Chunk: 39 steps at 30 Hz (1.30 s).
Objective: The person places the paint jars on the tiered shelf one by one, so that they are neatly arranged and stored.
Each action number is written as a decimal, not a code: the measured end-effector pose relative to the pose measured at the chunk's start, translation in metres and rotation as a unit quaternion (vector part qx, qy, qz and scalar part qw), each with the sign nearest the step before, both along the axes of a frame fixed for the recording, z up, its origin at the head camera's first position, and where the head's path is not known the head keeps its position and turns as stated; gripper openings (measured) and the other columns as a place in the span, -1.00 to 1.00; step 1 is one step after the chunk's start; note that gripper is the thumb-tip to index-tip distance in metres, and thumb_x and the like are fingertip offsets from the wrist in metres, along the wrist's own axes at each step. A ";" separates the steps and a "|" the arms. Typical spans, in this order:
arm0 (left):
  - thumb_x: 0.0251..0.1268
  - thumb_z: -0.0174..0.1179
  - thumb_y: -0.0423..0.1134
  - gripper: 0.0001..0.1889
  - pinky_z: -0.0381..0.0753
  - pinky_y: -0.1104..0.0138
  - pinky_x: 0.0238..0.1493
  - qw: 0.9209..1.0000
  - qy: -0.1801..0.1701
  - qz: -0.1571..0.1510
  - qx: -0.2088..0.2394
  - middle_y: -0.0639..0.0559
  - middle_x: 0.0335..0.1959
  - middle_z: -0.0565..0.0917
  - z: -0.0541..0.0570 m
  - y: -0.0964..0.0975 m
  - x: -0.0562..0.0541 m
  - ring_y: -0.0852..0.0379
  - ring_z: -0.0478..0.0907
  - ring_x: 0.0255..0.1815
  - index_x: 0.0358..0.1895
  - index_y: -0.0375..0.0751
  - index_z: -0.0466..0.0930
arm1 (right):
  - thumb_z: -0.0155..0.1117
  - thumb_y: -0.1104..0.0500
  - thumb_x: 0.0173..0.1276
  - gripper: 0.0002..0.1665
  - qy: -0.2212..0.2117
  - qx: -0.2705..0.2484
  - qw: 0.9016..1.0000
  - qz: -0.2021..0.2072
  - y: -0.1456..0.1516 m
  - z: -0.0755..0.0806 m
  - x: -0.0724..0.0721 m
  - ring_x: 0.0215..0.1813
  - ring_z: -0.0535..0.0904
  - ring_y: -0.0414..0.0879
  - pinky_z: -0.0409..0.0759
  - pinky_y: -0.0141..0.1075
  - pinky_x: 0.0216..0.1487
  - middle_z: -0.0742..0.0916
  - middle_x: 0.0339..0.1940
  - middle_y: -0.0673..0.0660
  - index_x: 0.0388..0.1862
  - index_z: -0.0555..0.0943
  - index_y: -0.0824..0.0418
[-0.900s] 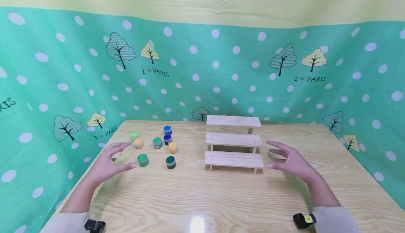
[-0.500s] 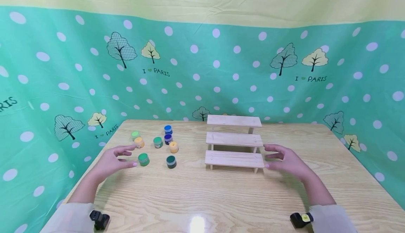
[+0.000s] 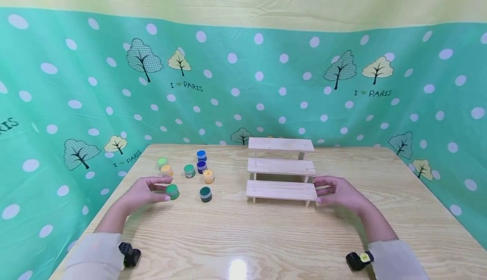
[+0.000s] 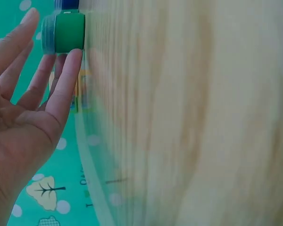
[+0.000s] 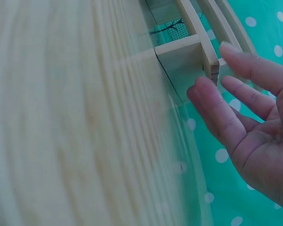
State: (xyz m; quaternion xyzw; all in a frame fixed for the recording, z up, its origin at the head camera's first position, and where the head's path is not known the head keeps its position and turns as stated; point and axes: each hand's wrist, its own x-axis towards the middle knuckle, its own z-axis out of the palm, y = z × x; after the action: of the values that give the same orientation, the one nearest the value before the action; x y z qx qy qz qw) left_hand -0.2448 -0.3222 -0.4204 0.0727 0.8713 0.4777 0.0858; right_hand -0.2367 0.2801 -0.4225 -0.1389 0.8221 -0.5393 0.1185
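Observation:
My left hand (image 3: 142,194) reaches around the near side of a small green-lidded paint jar (image 3: 172,191). In the left wrist view its loosely extended fingers (image 4: 66,84) come right up to the green jar (image 4: 70,32), thumb and fingers spread apart. At the right end of a three-step wooden display stand (image 3: 281,190) is my right hand (image 3: 340,193). The right wrist view shows its fingertips close to the end of the stand's lowest board (image 5: 210,59), thumb and fingers apart and not wrapped round it.
Beyond the green jar stand several more jars: a dark green one (image 3: 206,194), a yellow-orange one (image 3: 208,177), another green one (image 3: 189,171) and a blue one (image 3: 201,155). A patterned cloth (image 3: 243,68) hangs behind the wooden table (image 3: 228,237).
The left hand has moved right and slightly down to the green jar. The right hand has moved left to the stand's end. Jars and stand have stayed put.

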 end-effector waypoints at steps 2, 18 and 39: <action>0.04 0.49 -0.22 -0.26 0.64 0.28 0.02 1.000 -0.013 -0.002 0.015 -0.26 0.32 0.45 -0.002 0.000 -0.002 -0.24 0.45 0.24 0.33 -0.30 0.43 | 0.50 0.30 0.13 -0.21 -0.008 -0.014 1.000 0.004 -0.001 0.000 -0.001 0.07 0.61 0.20 0.68 -0.16 -0.03 0.54 0.18 0.45 0.31 0.38 0.47; -0.02 0.51 -0.29 -0.39 0.67 0.31 -0.08 0.999 -0.039 0.035 0.011 -0.19 0.15 0.57 -0.009 0.007 -0.013 0.01 0.54 0.04 0.19 -0.29 0.58 | 0.47 0.38 0.13 -0.25 -0.043 -0.047 0.998 -0.003 -0.003 -0.005 -0.004 -0.04 0.65 0.10 0.69 -0.17 -0.06 0.59 0.11 0.43 0.28 0.39 0.55; -0.02 0.52 -0.19 -0.43 0.59 0.31 0.04 1.000 0.023 0.002 0.015 -0.08 0.03 0.67 0.015 0.040 -0.015 -0.02 0.54 0.08 0.13 -0.28 0.63 | 0.47 0.40 0.12 -0.26 -0.051 -0.036 0.998 -0.006 -0.007 -0.001 -0.004 -0.07 0.64 0.06 0.69 -0.18 -0.08 0.62 0.07 0.36 0.27 0.40 0.53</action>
State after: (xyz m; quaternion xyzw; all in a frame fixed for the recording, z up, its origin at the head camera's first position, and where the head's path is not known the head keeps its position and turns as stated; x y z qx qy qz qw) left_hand -0.2601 -0.2823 -0.4051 0.0828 0.8659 0.4892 0.0637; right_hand -0.2406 0.2732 -0.4231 -0.1103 0.7958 -0.5758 0.1517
